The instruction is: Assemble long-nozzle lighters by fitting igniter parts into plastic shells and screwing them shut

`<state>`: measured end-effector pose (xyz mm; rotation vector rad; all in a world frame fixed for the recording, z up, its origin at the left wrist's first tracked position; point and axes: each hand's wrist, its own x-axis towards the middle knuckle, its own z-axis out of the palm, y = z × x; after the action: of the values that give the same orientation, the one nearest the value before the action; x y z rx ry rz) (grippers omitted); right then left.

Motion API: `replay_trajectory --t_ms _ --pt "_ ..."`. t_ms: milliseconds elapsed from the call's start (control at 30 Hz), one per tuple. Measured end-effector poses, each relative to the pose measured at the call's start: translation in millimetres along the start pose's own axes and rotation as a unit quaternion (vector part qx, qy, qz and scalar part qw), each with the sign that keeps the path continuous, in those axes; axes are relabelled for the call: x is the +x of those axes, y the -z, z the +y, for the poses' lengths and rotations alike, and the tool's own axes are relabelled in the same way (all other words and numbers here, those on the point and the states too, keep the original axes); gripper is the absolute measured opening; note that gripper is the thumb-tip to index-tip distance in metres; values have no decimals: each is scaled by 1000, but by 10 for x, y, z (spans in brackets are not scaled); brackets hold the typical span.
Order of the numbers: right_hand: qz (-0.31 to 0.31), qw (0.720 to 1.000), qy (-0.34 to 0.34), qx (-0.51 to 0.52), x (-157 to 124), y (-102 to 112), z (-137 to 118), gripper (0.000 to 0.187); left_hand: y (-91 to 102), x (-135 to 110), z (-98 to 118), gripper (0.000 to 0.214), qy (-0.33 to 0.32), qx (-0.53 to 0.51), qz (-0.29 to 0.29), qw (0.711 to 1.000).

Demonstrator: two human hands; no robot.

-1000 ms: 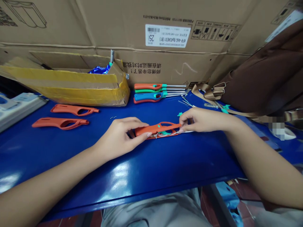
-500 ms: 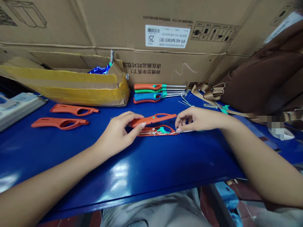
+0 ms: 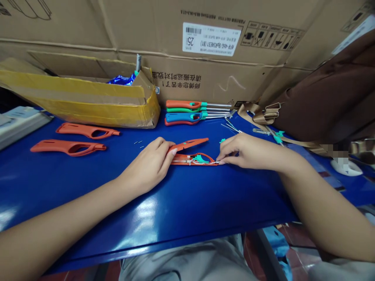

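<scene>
My left hand (image 3: 152, 162) is closed on an orange lighter casing half (image 3: 193, 144), tilted with its front end raised. Directly beneath lies the other orange half (image 3: 207, 164), open side up. Inside it are a green trigger (image 3: 201, 159), a clear tubular part and a white wire. At that half's front end, the fingers of my right hand (image 3: 244, 152) pinch a thin metal tube (image 3: 217, 162), mostly hidden by the hand. A small green piece (image 3: 222, 140) shows just behind those fingers.
Two orange casings (image 3: 68, 147) lie at left, and small metal pins (image 3: 139, 142) lie beside my left hand. Several assembled lighters (image 3: 183, 117) are stacked at the back near a taped cardboard box (image 3: 117, 101). Thin rods (image 3: 231, 127) and a brown bag (image 3: 319, 86) are at right.
The upper casing half has shifted left and tilts more steeply over the lower one. My right fingers have closed in at the front end. The view has moved slightly.
</scene>
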<state>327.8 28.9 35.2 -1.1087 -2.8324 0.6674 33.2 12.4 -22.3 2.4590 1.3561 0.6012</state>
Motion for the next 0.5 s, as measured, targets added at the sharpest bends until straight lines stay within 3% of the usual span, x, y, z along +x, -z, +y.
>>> replay_trajectory --t_ms 267,500 --pt "13 998 20 -56 9 -54 -72 18 -24 10 30 43 12 36 -14 999" --pt "1 999 30 -41 4 -52 -106 18 -57 10 57 38 -8 123 -23 992"
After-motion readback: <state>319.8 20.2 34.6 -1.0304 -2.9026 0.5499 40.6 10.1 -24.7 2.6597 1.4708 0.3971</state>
